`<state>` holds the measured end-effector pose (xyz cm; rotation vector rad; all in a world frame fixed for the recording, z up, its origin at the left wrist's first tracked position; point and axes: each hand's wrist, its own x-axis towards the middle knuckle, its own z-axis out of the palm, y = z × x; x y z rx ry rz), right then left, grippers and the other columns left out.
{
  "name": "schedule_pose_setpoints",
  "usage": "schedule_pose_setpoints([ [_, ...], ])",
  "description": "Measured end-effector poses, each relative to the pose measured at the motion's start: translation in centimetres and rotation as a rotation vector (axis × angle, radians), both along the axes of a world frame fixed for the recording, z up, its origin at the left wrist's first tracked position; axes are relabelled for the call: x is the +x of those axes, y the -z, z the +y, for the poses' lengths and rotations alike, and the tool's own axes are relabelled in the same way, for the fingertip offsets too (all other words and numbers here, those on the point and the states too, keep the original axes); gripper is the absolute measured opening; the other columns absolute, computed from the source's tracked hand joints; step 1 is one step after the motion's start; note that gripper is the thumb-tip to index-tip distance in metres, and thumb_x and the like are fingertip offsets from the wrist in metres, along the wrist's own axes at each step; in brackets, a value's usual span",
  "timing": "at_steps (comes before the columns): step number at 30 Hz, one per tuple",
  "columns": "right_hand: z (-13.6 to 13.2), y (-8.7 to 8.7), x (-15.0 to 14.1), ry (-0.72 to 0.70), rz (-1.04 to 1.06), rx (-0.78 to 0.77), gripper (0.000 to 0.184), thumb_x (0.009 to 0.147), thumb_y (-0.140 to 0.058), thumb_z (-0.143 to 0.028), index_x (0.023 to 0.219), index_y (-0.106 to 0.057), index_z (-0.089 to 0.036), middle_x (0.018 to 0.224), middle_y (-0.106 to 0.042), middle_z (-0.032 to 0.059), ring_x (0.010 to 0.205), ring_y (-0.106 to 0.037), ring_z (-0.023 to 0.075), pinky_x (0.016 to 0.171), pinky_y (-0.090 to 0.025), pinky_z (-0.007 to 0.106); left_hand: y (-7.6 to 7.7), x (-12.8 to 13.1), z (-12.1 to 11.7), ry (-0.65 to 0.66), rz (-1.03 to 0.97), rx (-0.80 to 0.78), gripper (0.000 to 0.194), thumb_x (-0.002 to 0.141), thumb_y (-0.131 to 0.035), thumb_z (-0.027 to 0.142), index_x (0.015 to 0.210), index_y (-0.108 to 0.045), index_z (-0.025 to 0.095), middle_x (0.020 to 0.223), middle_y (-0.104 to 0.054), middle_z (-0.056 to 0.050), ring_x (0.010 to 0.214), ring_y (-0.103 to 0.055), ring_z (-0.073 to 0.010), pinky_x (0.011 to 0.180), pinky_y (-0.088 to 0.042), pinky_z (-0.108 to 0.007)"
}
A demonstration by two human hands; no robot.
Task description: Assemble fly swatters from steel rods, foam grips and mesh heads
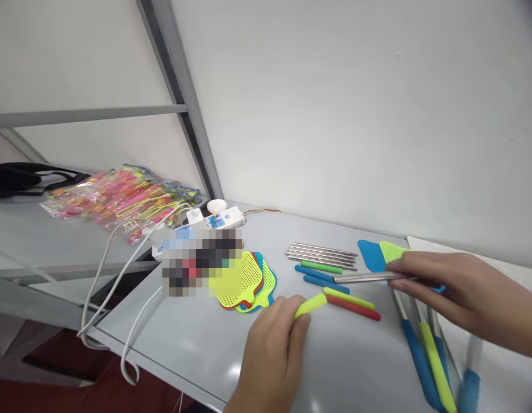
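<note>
My left hand (pixel 277 344) is closed around a yellow-green handle sleeve (pixel 309 306), whose end sticks out past the thumb and finger. My right hand (pixel 438 287) pinches a thin metal rod (pixel 360 277); the rod's free end points left, above the blue handle sleeves (pixel 326 284). A gap separates the rod from the sleeve in my left hand. Between the hands lie a yellow sleeve (pixel 349 298) and a red sleeve (pixel 356 308). Behind them are a green sleeve (pixel 321 267) and several metal rods (pixel 321 253). Perforated fly swatter heads (pixel 249 278) are stacked to the left.
Fly swatters with blue and yellow handles (pixel 435 364) lie at the right; a blue swatter head (pixel 371 256) shows behind my right hand. A power strip (pixel 229 218) with white cables (pixel 115 284) stands at the left. Bagged colourful items (pixel 128 198) lie on the neighbouring surface.
</note>
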<state>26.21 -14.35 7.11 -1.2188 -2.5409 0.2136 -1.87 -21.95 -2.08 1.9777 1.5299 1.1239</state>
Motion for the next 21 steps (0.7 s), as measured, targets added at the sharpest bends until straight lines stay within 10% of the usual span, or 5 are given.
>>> schedule_pose_setpoints([
  [8, -7.4, 0.8, -0.2, 0.085, -0.217, 0.249, 0.024, 0.098, -0.048, -0.036, 0.115, -0.064, -0.029, 0.083, -0.066, 0.0013, 0.063, -0.061, 0.0154, 0.050, -0.039, 0.029, 0.2, -0.4, 0.4, 0.169, 0.091, 0.041, 0.028, 0.101, -0.035, 0.027, 0.110, -0.061, 0.024, 0.083, -0.059, -0.003, 0.077, -0.056, -0.0195, 0.067, -0.044, -0.030],
  [21, -8.7, 1.5, -6.2, -0.135, -0.413, 0.360, 0.020, 0.091, -0.036, -0.012, 0.089, -0.054, -0.021, 0.066, -0.055, -0.0001, 0.049, -0.050, 0.0167, 0.044, -0.024, 0.033, 0.8, 1.1, -0.4, 0.372, 0.291, 0.321, 0.019, 0.091, -0.038, 0.009, 0.094, -0.053, 0.020, 0.069, -0.060, 0.000, 0.056, -0.049, -0.0169, 0.056, -0.031, -0.031],
])
